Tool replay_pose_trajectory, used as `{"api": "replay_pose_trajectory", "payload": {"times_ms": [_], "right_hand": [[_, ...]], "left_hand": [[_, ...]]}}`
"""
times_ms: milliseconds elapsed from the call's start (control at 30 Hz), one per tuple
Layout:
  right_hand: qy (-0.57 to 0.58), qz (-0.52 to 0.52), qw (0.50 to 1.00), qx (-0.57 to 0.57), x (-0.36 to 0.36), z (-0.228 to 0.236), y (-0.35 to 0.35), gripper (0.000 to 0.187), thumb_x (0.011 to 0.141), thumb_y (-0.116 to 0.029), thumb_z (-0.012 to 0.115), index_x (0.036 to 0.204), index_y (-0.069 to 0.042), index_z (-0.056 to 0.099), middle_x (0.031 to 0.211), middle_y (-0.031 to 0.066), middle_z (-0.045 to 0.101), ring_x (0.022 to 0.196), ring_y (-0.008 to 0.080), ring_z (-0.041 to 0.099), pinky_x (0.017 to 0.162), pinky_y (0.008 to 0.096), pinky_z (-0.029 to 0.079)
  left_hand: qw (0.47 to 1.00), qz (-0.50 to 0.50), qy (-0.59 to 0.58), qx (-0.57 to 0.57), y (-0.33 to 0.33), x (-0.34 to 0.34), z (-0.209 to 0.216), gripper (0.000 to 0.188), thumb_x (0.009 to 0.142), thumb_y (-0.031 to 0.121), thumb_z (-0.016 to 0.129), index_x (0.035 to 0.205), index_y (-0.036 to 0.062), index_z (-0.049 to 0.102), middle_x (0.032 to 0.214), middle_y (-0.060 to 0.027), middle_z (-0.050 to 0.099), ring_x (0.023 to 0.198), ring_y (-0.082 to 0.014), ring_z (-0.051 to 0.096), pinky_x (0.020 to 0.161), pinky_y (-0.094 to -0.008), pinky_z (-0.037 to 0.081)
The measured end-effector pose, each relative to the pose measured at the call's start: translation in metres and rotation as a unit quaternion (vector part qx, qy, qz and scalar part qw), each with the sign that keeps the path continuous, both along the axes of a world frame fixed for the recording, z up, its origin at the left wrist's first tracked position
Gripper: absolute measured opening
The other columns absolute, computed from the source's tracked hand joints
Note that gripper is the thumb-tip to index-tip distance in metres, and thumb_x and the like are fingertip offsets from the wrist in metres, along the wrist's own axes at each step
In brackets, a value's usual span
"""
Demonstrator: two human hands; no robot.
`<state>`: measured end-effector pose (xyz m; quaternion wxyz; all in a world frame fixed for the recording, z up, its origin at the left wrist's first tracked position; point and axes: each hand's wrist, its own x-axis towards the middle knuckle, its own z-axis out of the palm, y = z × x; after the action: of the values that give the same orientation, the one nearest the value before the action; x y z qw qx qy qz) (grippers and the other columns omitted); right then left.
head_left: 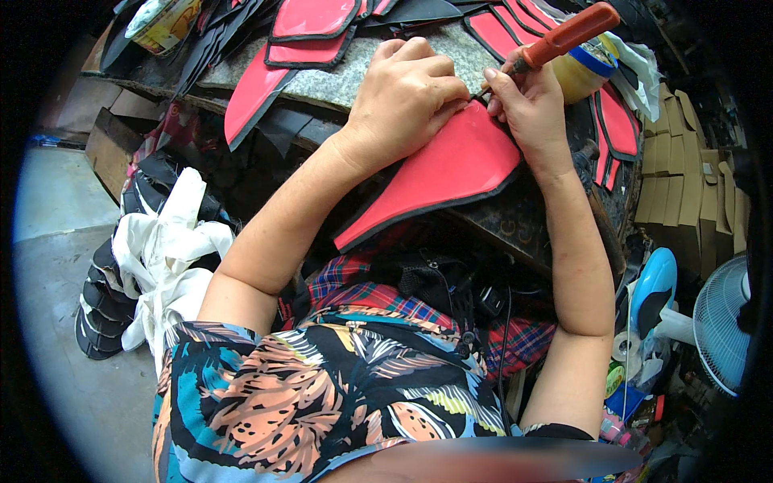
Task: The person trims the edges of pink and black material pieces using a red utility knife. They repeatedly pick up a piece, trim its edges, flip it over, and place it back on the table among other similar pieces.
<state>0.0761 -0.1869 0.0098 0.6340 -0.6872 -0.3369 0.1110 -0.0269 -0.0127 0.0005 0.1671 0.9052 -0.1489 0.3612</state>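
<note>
A pink-red panel with black edging (pixel 451 165) hangs over the near edge of the stone-topped bench, its narrow end toward my lap. My left hand (pixel 407 101) is closed on its upper edge, thumb and forefinger pinching near the corner. Close beside it, my right hand (pixel 531 113) grips a red-handled tool (pixel 568 36). The handle points up and to the right, out above the hand. Its working tip is hidden by my fingers at the panel's edge, so I cannot tell whether it is an awl or a screwdriver.
More red panels (pixel 314 20) lie at the bench's far side, with dark pieces (pixel 221 40) at left. A yellow tub with a blue rim (pixel 592 68) stands by my right hand. At right are folded cartons (pixel 676 169) and a fan (pixel 725 322); white cloth (pixel 173 249) lies left.
</note>
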Motion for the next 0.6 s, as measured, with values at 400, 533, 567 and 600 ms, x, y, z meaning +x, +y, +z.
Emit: {"api": "replay_pose_trajectory", "payload": {"times_ms": [400, 533, 567, 600], "right_hand": [[0.115, 0.041, 0.99, 0.064, 0.0063, 0.0044, -0.0053, 0.016, 0.096, -0.015, 0.07, 0.098, -0.01, 0.054, 0.081, 0.0034, 0.066, 0.063, 0.008, 0.065, 0.053, 0.0187, 0.05], [0.103, 0.06, 0.991, 0.068, 0.0064, 0.0063, -0.0058, 0.016, 0.096, -0.014, 0.07, 0.098, -0.009, 0.054, 0.081, 0.0029, 0.066, 0.063, 0.0076, 0.064, 0.053, 0.0188, 0.05], [0.099, 0.052, 0.992, 0.052, 0.0062, 0.0057, -0.0055, 0.016, 0.097, -0.013, 0.069, 0.1, -0.01, 0.054, 0.082, 0.0028, 0.066, 0.064, 0.008, 0.064, 0.054, 0.0189, 0.049], [0.093, 0.057, 0.993, 0.046, 0.0055, 0.0063, -0.006, 0.015, 0.097, -0.013, 0.068, 0.101, -0.011, 0.054, 0.084, 0.0028, 0.066, 0.065, 0.0084, 0.064, 0.055, 0.019, 0.049]], "left_hand": [[1.0, 0.016, -0.004, -0.003, -0.002, -0.0025, -0.0002, 0.008, 0.079, 0.024, 0.076, 0.083, 0.0171, 0.074, 0.081, 0.0027, 0.063, 0.091, -0.0203, 0.059, 0.09, -0.0404, 0.042], [1.0, 0.008, -0.016, -0.003, -0.0015, -0.002, -0.0001, 0.01, 0.078, 0.022, 0.078, 0.086, 0.0162, 0.074, 0.081, 0.0013, 0.063, 0.087, -0.0215, 0.058, 0.084, -0.039, 0.044], [1.0, 0.005, -0.016, -0.007, -0.0013, -0.0018, -0.0003, 0.01, 0.078, 0.022, 0.078, 0.086, 0.0161, 0.074, 0.081, 0.0013, 0.063, 0.087, -0.0216, 0.058, 0.084, -0.0391, 0.044], [1.0, 0.004, -0.017, -0.007, -0.0014, -0.003, 0.0004, 0.01, 0.079, 0.022, 0.078, 0.086, 0.016, 0.074, 0.081, 0.0013, 0.063, 0.087, -0.0217, 0.058, 0.084, -0.0391, 0.044]]}}
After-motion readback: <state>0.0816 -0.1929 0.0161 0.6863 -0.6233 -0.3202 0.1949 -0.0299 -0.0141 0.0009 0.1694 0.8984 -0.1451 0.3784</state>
